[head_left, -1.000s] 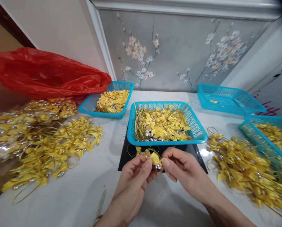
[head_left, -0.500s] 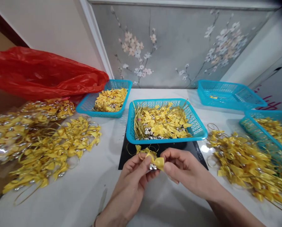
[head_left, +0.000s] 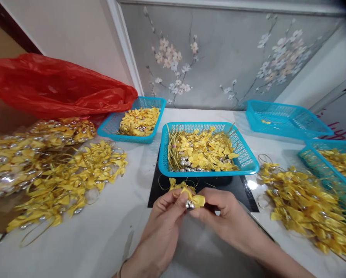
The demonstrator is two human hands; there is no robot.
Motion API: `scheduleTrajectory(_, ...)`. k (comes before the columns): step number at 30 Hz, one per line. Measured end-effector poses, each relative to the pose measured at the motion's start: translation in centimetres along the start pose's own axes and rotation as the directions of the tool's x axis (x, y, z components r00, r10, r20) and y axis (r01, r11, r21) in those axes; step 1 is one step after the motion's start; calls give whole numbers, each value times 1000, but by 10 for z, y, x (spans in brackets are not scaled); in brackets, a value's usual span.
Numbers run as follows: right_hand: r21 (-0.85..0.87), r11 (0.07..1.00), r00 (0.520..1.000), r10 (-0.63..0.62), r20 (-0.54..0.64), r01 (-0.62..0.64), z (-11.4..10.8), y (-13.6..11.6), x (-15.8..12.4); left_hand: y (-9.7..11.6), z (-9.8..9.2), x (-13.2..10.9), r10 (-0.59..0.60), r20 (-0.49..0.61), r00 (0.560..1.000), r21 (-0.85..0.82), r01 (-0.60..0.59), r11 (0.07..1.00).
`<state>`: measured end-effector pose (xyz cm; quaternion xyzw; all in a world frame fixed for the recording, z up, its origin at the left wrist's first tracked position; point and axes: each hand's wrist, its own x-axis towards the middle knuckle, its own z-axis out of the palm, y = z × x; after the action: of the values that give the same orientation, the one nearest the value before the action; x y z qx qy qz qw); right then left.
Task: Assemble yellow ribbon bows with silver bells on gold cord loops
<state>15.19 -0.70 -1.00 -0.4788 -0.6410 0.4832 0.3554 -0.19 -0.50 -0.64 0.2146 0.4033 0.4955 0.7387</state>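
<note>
A yellow ribbon bow with small silver bells is held between my hands, low in the middle of the view. My left hand pinches its left side between thumb and fingers. From the right, my right hand is closed at the bow's edge, with its thumb below the ribbon by the bells. More yellow bows with gold cords lie just beyond my fingers on a black mat. Behind them stands a blue basket filled with yellow bows, silver bells and gold cords.
Yellow bows lie in a loose pile at left and another pile at right. A red plastic bag hangs over a back-left blue basket. Two more blue baskets stand at right, one behind the other.
My right thumb has moved down and left, under the bow by the bells. The bow's right loop shows more fully. The whole view has shifted slightly.
</note>
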Motion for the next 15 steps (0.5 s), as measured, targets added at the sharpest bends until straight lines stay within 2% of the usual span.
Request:
scheduleTrajectory(2, 48, 998, 998, 47, 36, -48, -11, 1, 2, -1, 0, 0, 1, 8, 1000, 6, -1, 1000)
scheduleTrajectory(6, 190, 978, 996, 76, 44, -83, -22, -2, 3, -2, -1, -2, 25, -54, 998, 72, -21, 997)
scheduleTrajectory(10, 117, 993, 1000, 10, 21, -12, -18, -7, 1, -2, 2, -5, 19, -65, 998, 151, -9, 989)
scheduleTrajectory(15, 105, 994, 999, -22, -35, 25, -20, -9, 0, -1, 3, -6, -34, -88, 996, 34, 37, 999)
